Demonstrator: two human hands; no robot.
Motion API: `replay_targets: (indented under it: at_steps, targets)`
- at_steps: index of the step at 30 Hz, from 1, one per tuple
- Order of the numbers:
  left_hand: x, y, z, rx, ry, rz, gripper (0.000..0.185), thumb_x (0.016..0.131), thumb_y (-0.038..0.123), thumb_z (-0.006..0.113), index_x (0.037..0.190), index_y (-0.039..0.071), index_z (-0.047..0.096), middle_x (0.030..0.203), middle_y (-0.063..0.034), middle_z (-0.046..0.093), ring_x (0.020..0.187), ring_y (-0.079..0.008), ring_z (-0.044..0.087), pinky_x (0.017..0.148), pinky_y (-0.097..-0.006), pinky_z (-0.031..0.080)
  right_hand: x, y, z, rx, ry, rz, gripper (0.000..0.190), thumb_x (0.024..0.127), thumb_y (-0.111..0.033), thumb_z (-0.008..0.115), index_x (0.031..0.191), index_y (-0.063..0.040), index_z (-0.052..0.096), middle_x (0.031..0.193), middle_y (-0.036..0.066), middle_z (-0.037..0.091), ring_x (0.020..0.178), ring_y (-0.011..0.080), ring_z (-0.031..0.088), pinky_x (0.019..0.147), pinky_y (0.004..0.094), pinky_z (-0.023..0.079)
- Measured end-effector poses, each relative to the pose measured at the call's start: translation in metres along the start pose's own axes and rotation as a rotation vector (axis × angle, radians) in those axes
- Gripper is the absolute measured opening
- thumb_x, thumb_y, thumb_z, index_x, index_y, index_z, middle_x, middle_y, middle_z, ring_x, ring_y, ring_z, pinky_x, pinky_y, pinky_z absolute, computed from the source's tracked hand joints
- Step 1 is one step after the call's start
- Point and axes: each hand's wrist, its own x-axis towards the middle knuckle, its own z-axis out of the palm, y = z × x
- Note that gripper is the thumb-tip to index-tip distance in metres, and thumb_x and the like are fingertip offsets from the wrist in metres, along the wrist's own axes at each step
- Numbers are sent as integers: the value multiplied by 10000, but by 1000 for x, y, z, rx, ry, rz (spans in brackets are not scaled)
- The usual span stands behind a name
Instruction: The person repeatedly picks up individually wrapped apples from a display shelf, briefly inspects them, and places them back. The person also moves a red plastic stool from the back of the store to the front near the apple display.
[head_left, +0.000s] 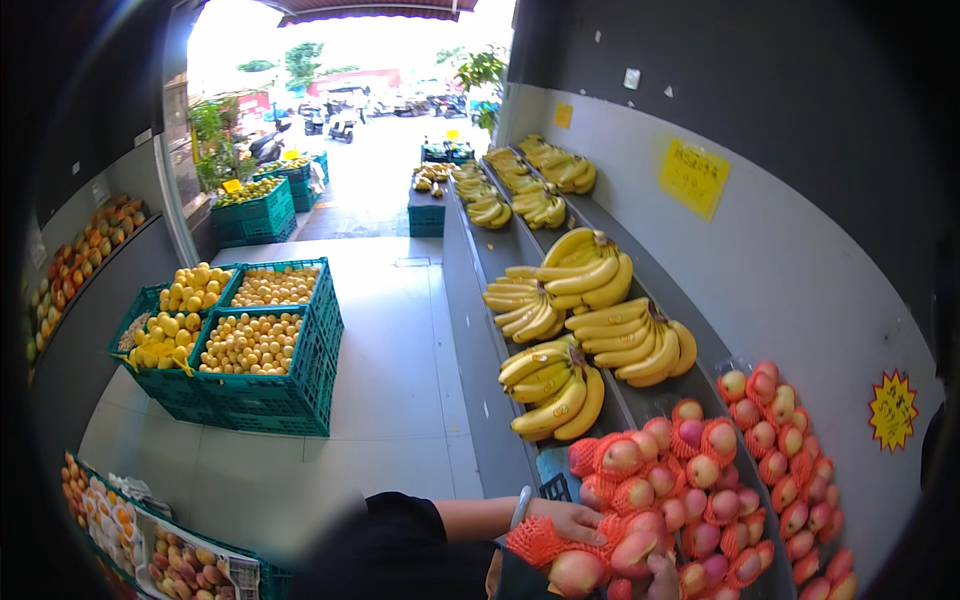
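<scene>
My left hand (566, 521), with a pale bangle at its wrist, reaches in over the near end of the fruit shelf. Its fingers rest on a red foam fruit net (534, 541). My right hand (663, 576) is partly cut off by the lower edge, its thumb and fingers against a pink apple (636, 551) between the hands. Another large apple (577, 574) lies below my left hand. Around them, many apples in red foam nets (724, 502) are piled on the shelf. Bunches of yellow bananas (559, 390) lie just beyond the pile.
A second row of netted apples (787, 442) runs along the wall at right. Green plastic crates (307, 397) of yellow fruit stand on the floor at left. More fruit lies in a display (187, 566) at lower left. The shop opens onto a street with parked scooters (342, 124).
</scene>
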Motion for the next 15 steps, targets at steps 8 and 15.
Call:
replay_targets:
  at_steps: [8,15]
  targets:
    - [-12,5,11,178,236,-16,381,1007,343,487,1027,-12,622,897,-24,624,848,-93,538,799,-300,466,-16,-26,20,-35,-279,-29,682,879,-260,594,1445,3,319,1355,93,469,1192,183,488,1024,290,389]
    - [-16,20,16,277,258,-129,414,1007,352,492,1060,-34,631,919,-9,648,882,-68,542,812,-280,470,-25,-17,22,82,-182,207,578,913,-223,572,1408,-10,361,1248,68,517,1095,179,534,938,300,449]
